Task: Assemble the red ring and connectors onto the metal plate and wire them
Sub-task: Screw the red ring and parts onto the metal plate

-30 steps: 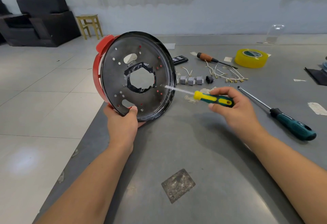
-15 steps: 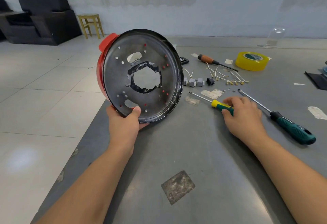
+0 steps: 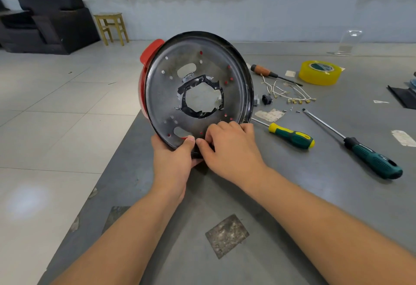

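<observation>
Currently the round dark metal plate (image 3: 198, 86) with the taped centre hole stands on edge at the left edge of the grey surface (image 3: 292, 194), tilted, face toward the camera. The red plastic ring (image 3: 148, 56) sits behind it, showing along the plate's left rim and top left. Left hand (image 3: 173, 161) grips the plate's bottom edge, thumb on the face, fingers curled behind. Right hand (image 3: 229, 147) is at the same bottom edge just beside the left thumb, fingers curled on the rim; looks like a grip, fingertips partly hidden. Yellow-green handled screwdriver (image 3: 290, 136) lies on the surface just right of the right hand, untouched. Long dark-teal handled screwdriver (image 3: 369, 156) further right. Loose white wires with brass terminals (image 3: 290, 95) and a small black connector (image 3: 266, 99) lie behind, near the yellow tape roll (image 3: 319, 73).
</observation>
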`<state>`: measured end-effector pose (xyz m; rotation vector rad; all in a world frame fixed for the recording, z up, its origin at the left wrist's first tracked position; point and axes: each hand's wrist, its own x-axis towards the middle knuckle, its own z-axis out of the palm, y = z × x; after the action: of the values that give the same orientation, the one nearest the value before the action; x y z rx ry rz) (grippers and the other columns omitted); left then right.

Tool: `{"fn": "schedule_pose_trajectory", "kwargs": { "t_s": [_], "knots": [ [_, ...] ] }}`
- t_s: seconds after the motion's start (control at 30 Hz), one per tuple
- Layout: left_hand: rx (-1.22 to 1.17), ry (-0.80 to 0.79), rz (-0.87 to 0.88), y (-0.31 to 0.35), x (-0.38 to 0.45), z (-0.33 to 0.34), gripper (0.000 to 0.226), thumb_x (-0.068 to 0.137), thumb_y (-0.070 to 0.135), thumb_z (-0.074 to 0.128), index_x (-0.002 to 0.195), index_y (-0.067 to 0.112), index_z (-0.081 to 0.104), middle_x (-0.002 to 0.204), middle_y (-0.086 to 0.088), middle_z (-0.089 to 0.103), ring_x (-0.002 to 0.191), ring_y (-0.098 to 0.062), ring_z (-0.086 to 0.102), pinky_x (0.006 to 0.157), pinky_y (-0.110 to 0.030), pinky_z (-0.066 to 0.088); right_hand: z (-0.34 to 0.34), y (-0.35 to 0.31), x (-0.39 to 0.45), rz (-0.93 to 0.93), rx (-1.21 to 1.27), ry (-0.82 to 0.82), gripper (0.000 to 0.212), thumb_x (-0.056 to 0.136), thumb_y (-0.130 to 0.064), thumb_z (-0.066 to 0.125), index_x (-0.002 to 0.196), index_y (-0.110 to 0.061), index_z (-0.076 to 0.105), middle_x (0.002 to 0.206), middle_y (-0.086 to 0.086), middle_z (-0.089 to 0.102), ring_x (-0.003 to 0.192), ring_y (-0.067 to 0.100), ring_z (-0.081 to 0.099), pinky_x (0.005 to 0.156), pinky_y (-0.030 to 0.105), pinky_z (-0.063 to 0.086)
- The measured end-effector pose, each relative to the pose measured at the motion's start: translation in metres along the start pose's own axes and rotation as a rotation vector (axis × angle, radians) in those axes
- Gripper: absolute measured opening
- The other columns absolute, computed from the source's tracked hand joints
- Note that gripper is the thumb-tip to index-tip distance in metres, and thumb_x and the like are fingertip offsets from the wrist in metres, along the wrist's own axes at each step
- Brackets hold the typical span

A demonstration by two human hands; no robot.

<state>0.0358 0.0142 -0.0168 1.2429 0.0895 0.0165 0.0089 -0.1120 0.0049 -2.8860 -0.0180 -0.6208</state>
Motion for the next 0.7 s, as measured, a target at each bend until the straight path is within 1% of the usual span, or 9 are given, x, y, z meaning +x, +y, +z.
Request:
{"fn": "schedule_pose_trajectory", "kwargs": {
  "t_s": [0.07,0.2,0.27,0.3,0.37,0.4,0.57,0.63,0.7],
  "knots": [
    [0.008,-0.002,0.005,-0.002,0.001,0.0,0.041,0.098,-0.002,0.066,0.132,0.015,0.051,0.12,-0.012,0.072,0.103,-0.024,0.076,0.073,-0.045,0.065,0.002,-0.001,0.001,-0.021,-0.029,0.023,0.03,0.097,-0.048,0.045,0.086,-0.024,0.061,0.09,-0.004,0.065,0.091,0.022,0.059,0.092,0.042,0.035],
    [0.031,-0.006,0.011,-0.005,0.002,-0.001,0.041,0.096,0.001,0.069,0.129,0.019,0.052,0.116,-0.006,0.074,0.1,-0.019,0.077,0.07,-0.043,0.065,0.004,-0.003,0.001,-0.037,-0.041,0.067,0.024,0.092,-0.037,0.049,0.082,-0.019,0.063,0.083,-0.001,0.065,0.085,0.025,0.058,0.084,0.039,0.034],
    [0.029,0.001,0.007,-0.005,0.003,-0.001,0.041,0.096,0.0,0.069,0.128,0.017,0.052,0.115,-0.007,0.074,0.1,-0.021,0.077,0.069,-0.043,0.065,0.005,-0.004,0.002,-0.059,-0.044,0.064,0.023,0.091,-0.033,0.052,0.084,-0.016,0.065,0.085,0.003,0.065,0.085,0.028,0.058,0.078,0.039,0.035],
    [0.026,0.005,0.007,-0.005,0.003,-0.001,0.04,0.096,0.0,0.069,0.128,0.017,0.052,0.115,-0.008,0.074,0.1,-0.021,0.077,0.069,-0.043,0.065,0.005,-0.004,0.003,-0.072,-0.035,0.055,0.022,0.09,-0.031,0.053,0.086,-0.014,0.066,0.087,0.006,0.065,0.086,0.03,0.058,0.076,0.04,0.037],
    [0.022,0.013,0.007,-0.006,0.004,0.0,0.04,0.095,0.0,0.069,0.127,0.018,0.052,0.114,-0.006,0.074,0.098,-0.02,0.077,0.067,-0.042,0.065,0.004,-0.005,0.005,-0.09,-0.014,0.019,0.021,0.091,-0.028,0.054,0.09,-0.011,0.066,0.092,0.008,0.065,0.09,0.032,0.057,0.078,0.044,0.045],
    [0.023,0.013,0.007,-0.006,0.004,0.0,0.04,0.096,0.0,0.069,0.126,0.019,0.052,0.113,-0.005,0.074,0.097,-0.019,0.077,0.066,-0.041,0.065,0.002,-0.005,0.006,-0.094,-0.013,-0.009,0.022,0.092,-0.028,0.052,0.093,-0.011,0.066,0.095,0.008,0.064,0.093,0.032,0.055,0.08,0.045,0.046],
    [0.044,0.004,0.007,-0.005,0.004,-0.001,0.042,0.095,0.0,0.069,0.13,0.018,0.052,0.116,-0.008,0.073,0.096,-0.019,0.078,0.067,-0.041,0.065,-0.004,-0.004,0.008,-0.133,-0.018,-0.07,0.02,0.094,-0.027,0.049,0.1,-0.013,0.063,0.105,0.005,0.062,0.1,0.028,0.049,0.083,0.038,0.043],
    [0.057,0.002,0.006,-0.004,0.004,-0.001,0.043,0.095,0.0,0.069,0.131,0.017,0.052,0.117,-0.009,0.073,0.098,-0.021,0.077,0.07,-0.044,0.066,-0.007,-0.003,0.009,-0.162,-0.011,-0.071,0.017,0.092,-0.022,0.051,0.102,-0.013,0.062,0.107,0.005,0.061,0.102,0.028,0.049,0.087,0.039,0.043],
    [0.053,-0.001,0.0,-0.003,0.004,-0.001,0.044,0.095,0.0,0.069,0.133,0.016,0.052,0.117,-0.01,0.073,0.1,-0.024,0.077,0.072,-0.047,0.066,-0.009,-0.003,0.008,-0.172,0.03,-0.056,0.016,0.09,-0.016,0.054,0.102,-0.011,0.062,0.106,0.006,0.061,0.101,0.029,0.049,0.087,0.038,0.043]
  ]
}}
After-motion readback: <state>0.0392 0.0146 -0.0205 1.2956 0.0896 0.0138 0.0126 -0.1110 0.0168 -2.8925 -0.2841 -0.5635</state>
